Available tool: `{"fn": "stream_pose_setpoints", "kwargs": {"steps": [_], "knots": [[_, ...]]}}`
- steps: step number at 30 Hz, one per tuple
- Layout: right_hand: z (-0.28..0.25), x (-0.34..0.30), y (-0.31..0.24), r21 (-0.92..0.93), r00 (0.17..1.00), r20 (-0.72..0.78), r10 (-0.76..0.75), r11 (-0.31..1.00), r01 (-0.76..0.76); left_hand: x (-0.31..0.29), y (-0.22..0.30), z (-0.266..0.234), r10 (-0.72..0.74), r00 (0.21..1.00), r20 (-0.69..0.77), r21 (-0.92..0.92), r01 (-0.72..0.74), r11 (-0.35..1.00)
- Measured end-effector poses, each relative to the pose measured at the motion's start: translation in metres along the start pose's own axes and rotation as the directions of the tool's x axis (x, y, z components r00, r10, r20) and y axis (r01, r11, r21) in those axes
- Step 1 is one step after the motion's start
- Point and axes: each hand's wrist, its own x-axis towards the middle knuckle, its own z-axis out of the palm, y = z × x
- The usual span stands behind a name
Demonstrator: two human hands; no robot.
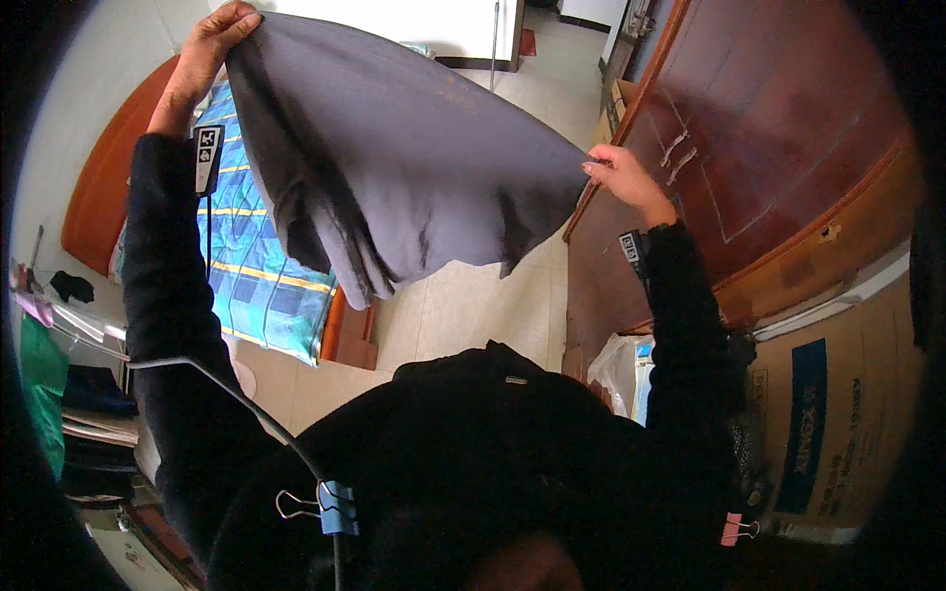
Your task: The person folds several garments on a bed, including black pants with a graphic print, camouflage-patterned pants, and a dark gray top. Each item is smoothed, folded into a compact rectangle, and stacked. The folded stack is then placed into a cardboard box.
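A dark grey piece of cloth (404, 148), perhaps a garment, hangs stretched between my two raised hands. My left hand (222, 34) is closed on its upper left corner, higher than the other hand. At the right end of the top edge, my right hand (626, 177) pinches the fabric between thumb and fingers. From that slanting edge the cloth drops in loose folds, bunched at the lower left. What kind of garment it is, I cannot tell.
Behind the cloth on the left stands a bed with a blue checked cover (261, 286) and wooden headboard (118, 167). A reddish-brown wooden cabinet (759, 128) rises on the right. Below it is a cardboard box (847, 414). Clothes (99, 424) hang at the far left.
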Motion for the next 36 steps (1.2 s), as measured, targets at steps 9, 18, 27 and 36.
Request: {"fn": "stream_pose_setpoints", "kwargs": {"steps": [9, 18, 27, 36], "knots": [[-0.019, 0.034, -0.022, -0.535, 0.964, -0.17, -0.206, 0.841, 0.085, -0.014, -0.041, 0.006, 0.0, 0.999, 0.044, 0.046, -0.002, 0.999], [-0.03, 0.075, -0.039, -0.518, 0.909, -0.396, -0.13, 0.849, -0.104, -0.051, -0.072, 0.03, -0.021, 0.998, 0.056, 0.201, 0.009, 0.98], [-0.041, 0.105, -0.043, -0.435, 0.811, -0.537, -0.232, 0.9, -0.03, -0.184, -0.057, 0.127, -0.17, 0.952, 0.254, 0.1, 0.149, 0.984], [-0.012, 0.157, -0.068, 0.179, 0.803, -0.559, -0.206, 0.916, 0.36, -0.257, -0.03, 0.231, 0.165, 0.981, 0.101, -0.399, -0.112, 0.91]]}}
